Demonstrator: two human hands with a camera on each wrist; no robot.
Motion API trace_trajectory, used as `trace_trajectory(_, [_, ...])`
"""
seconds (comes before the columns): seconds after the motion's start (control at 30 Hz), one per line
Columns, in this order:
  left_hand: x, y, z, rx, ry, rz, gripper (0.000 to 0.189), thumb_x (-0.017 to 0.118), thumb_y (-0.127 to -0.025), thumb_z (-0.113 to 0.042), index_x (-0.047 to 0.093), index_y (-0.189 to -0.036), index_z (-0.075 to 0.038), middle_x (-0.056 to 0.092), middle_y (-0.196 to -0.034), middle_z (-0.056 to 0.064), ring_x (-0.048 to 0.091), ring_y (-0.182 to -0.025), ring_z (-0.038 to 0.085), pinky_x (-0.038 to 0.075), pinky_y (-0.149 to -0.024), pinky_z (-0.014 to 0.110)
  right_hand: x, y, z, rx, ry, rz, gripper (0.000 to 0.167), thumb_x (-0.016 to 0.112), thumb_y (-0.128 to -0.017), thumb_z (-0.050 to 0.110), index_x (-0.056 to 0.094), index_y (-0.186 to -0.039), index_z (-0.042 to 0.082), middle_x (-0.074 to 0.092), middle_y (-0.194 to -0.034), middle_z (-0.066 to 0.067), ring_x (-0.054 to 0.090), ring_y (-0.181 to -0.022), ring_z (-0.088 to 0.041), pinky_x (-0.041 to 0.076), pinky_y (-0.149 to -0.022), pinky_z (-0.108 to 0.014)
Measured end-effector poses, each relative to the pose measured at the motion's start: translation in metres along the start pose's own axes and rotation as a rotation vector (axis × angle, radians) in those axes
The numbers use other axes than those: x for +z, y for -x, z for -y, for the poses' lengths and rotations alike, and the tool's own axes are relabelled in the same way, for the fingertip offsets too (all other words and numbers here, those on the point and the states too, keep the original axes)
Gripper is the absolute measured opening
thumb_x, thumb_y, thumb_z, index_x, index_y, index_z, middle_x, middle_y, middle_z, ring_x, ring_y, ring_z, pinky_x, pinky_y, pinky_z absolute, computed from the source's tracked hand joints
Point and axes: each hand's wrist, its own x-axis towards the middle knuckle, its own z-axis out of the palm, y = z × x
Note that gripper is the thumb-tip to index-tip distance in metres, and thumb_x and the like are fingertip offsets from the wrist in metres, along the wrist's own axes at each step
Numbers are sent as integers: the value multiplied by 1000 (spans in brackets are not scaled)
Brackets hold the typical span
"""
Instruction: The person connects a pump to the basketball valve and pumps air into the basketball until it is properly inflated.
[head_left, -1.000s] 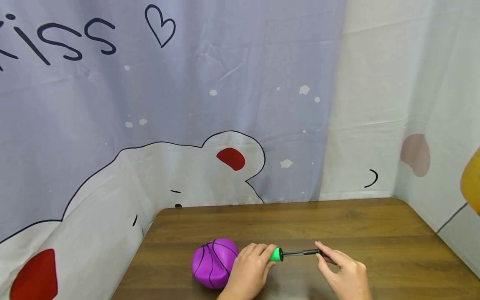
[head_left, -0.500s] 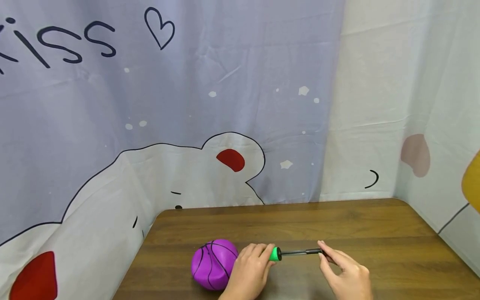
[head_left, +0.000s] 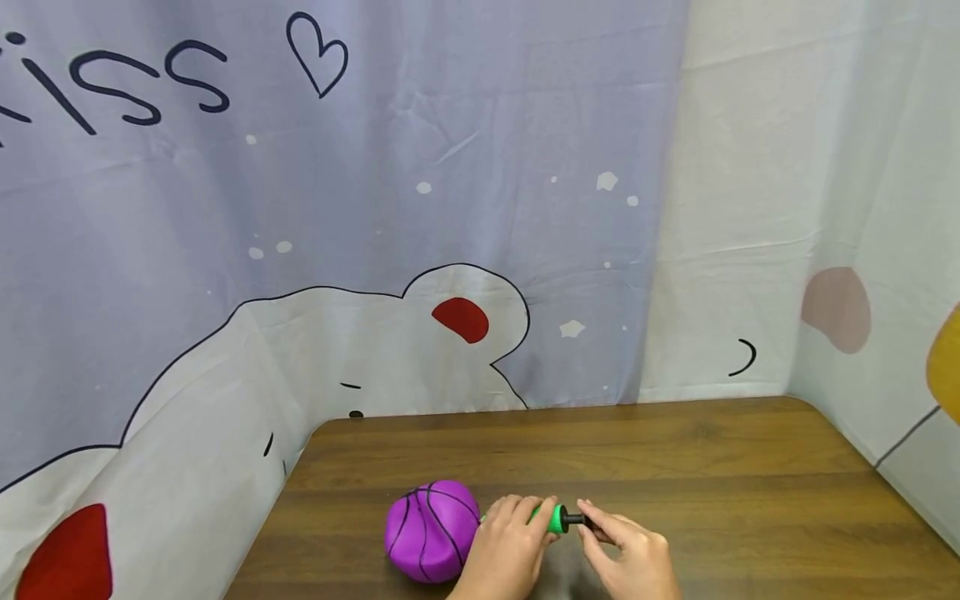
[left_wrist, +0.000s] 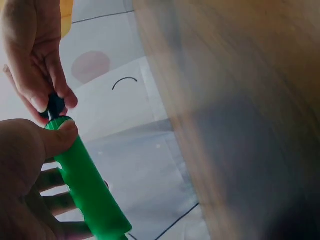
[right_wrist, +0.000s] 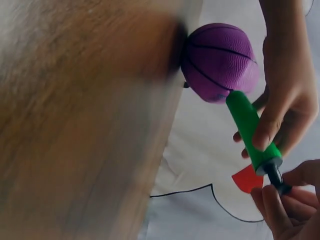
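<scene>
A purple ball (head_left: 433, 532) with black lines, its surface dented, rests on the table, left of both hands. My left hand (head_left: 510, 542) grips the green barrel of a hand pump (left_wrist: 92, 182), fingers curled round it. The pump's far end meets the ball in the right wrist view, where the ball (right_wrist: 220, 62) looks partly sunken. With thumb and fingertips, my right hand (head_left: 628, 554) pinches the black handle at the pump's other end. Only a short black length of rod shows between handle and barrel.
The brown wooden table (head_left: 712, 467) extends behind and to the right of the hands. A printed curtain (head_left: 360, 200) with cartoon shapes hangs along its back and sides.
My right hand has moved left with the pump handle, so the long rod seen earlier has slid into the barrel. My left hand and the ball have hardly shifted.
</scene>
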Motion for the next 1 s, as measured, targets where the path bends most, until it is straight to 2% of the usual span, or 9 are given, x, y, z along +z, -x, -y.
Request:
trace_trajectory(0.13, [-2,1,3,-10,42,-12,46,82,-83,-33,69,-124,-17,71,-108,-2,68,-98,14,61,-87,43,-5,-4,-1,-6,-28,5,40,88,-59,-11,81,-95,6,77,-82,-2,67,-65,6,54,-58,-10])
trace_trajectory(0.27, [-1,1,5,-12,65,-54,45,82,-83,-33,67,-121,-16,71,-107,-3,69,-96,13,62,-85,45,-15,-9,-6,-12,19,-12,39,87,-61,-8,81,-96,10,77,-82,1,67,-66,7,54,-60,-9])
trace_trajectory(0.43, [1,1,6,-6,43,-103,45,82,-82,-32,65,-121,-15,71,-107,-3,69,-96,14,62,-85,48,-32,-12,-12,69,102,-59,37,85,-62,-5,82,-94,14,77,-80,2,66,-66,11,52,-64,-6])
trace_trajectory(0.67, [0,2,7,-26,34,-100,45,83,-80,-30,65,-119,-16,70,-110,-2,69,-98,15,61,-85,49,-51,-14,-9,240,169,-94,33,84,-68,-3,83,-95,16,78,-81,1,60,-67,19,48,-62,-2])
trace_trajectory(0.83, [-2,2,8,-54,16,-122,45,84,-79,-30,67,-118,-16,69,-108,-3,69,-98,15,61,-87,49,-57,-16,-8,273,195,-118,33,83,-69,-1,83,-95,18,78,-81,0,60,-67,21,47,-63,-1])
trace_trajectory(1.0, [-2,2,9,-47,-15,-138,44,84,-80,-31,68,-118,-16,70,-106,-3,69,-97,15,61,-86,48,-53,-14,-6,280,213,-120,32,85,-69,1,84,-95,18,77,-79,3,57,-68,23,46,-62,-1])
